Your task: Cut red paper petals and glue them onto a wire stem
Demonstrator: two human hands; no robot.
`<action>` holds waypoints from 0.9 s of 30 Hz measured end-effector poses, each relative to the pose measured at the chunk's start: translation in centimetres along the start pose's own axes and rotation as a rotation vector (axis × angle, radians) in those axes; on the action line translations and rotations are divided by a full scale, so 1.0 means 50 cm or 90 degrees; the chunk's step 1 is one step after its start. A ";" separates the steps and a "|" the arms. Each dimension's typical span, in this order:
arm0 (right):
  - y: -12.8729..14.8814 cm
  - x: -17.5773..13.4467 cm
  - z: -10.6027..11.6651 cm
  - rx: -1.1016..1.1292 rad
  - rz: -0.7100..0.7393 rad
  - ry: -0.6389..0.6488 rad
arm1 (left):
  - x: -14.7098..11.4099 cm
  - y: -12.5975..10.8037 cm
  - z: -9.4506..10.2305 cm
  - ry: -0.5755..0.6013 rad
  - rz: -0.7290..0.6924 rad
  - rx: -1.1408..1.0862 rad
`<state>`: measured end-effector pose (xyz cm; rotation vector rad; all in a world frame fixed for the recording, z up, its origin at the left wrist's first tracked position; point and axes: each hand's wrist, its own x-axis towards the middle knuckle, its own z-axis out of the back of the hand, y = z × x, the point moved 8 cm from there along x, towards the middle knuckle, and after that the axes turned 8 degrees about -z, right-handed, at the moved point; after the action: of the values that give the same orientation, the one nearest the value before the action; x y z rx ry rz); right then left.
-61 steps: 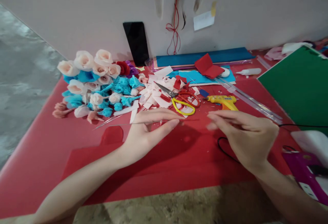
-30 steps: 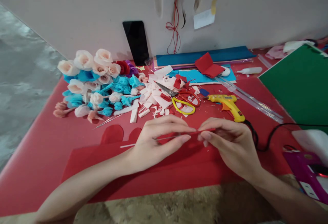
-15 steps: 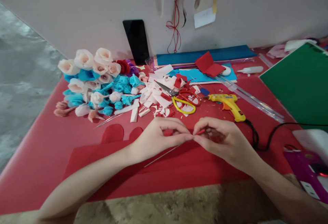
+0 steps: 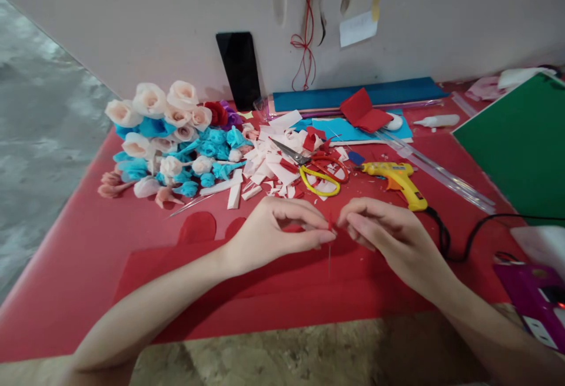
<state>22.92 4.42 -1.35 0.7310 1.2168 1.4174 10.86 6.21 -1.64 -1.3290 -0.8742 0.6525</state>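
Hands meeting above the red sheet (image 4: 273,292) on the table (image 4: 57,268). The left hand (image 4: 273,236) and right hand (image 4: 388,236) pinch, fingertips closed, a small red paper piece (image 4: 332,224) at the top of a thin wire stem (image 4: 329,259), which hangs straight down between them. Judged from this, the flower is at an early stage: the stem carries only a first scrap, with no bloom formed. Finished paper flowers (image 4: 172,139) lie heaped at far left. Scissors (image 4: 309,168) rest among paper scraps (image 4: 269,168); a glue gun (image 4: 397,177) lies just behind the right hand. No container is visible.
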 end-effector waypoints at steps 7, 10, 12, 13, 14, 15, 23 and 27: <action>0.009 -0.013 -0.041 -0.014 0.044 0.103 | 0.001 -0.019 0.014 -0.031 -0.088 0.065; 0.002 -0.012 -0.053 0.027 0.020 0.121 | 0.000 -0.018 0.007 -0.005 -0.105 0.050; -0.003 -0.009 -0.054 0.053 0.002 0.120 | 0.000 -0.016 0.008 -0.013 -0.112 0.047; -0.005 -0.008 -0.053 0.063 -0.003 0.117 | -0.001 -0.016 0.010 -0.025 -0.117 0.050; -0.008 -0.007 -0.052 0.069 -0.010 0.114 | -0.001 -0.016 0.013 -0.039 -0.120 0.057; -0.012 -0.006 -0.051 0.070 -0.020 0.113 | -0.001 -0.017 0.016 -0.049 -0.122 0.064; -0.022 -0.006 -0.051 0.071 -0.043 0.119 | 0.005 -0.017 0.019 -0.042 -0.098 0.085; -0.020 -0.004 -0.052 0.044 -0.026 0.115 | 0.005 -0.016 0.020 -0.034 -0.107 0.097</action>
<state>20.94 3.42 -3.01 0.6313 1.4178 1.4370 10.08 6.84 -0.79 -1.0931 -0.9498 0.6130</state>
